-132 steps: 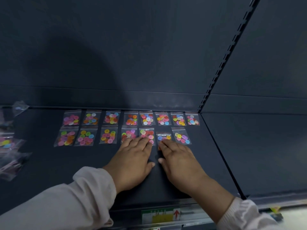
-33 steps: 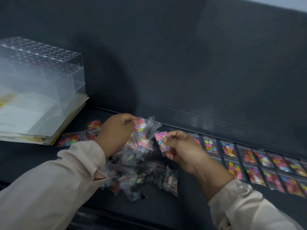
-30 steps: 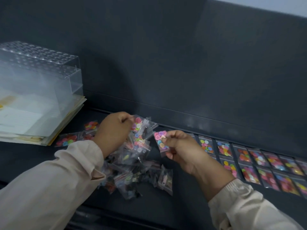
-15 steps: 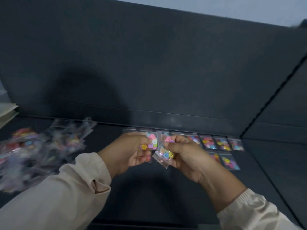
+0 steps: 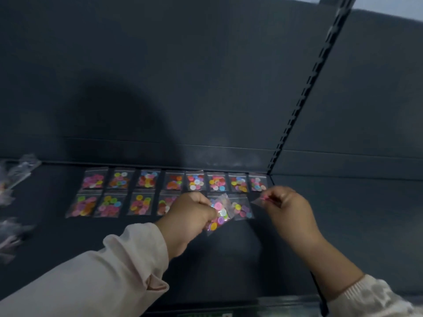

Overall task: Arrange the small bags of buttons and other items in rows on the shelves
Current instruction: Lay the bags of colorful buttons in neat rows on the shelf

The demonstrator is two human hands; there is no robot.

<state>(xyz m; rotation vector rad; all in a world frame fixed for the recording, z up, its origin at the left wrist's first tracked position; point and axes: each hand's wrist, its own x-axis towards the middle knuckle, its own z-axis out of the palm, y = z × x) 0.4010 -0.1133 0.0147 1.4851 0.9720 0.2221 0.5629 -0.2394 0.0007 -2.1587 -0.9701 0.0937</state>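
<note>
left grip: my left hand is clenched on a clear bag of buttons, pinched at its left edge, held just above the shelf in front of the front row.
right grip: my right hand is pinched on the corner of a second bag, mostly hidden by my fingers, blurred; it sits near the right end of the rows.
back row: eight bags flat against the back wall, evenly spaced.
front row: seven visible or partly covered; the slot at the right end, under the last back-row bag, looks empty.
next slot: my guess is the second bag goes there.
handling: thin soft film, very light, loose buttons shift inside, so it sags and swings from one corner. Slippery plastic; likely best held by the sealed top edge or a corner, laid flat, then pressed down.
edges: the shelf joint runs just right of the rows; the upright strip meets the back wall there. Little room to the right.
open room: bare shelf in front of the rows, plenty for a third row.
stock: loose pile of bags at far left, well apart.
risk: a sleeve or knuckle could nudge laid bags out of line.
</note>
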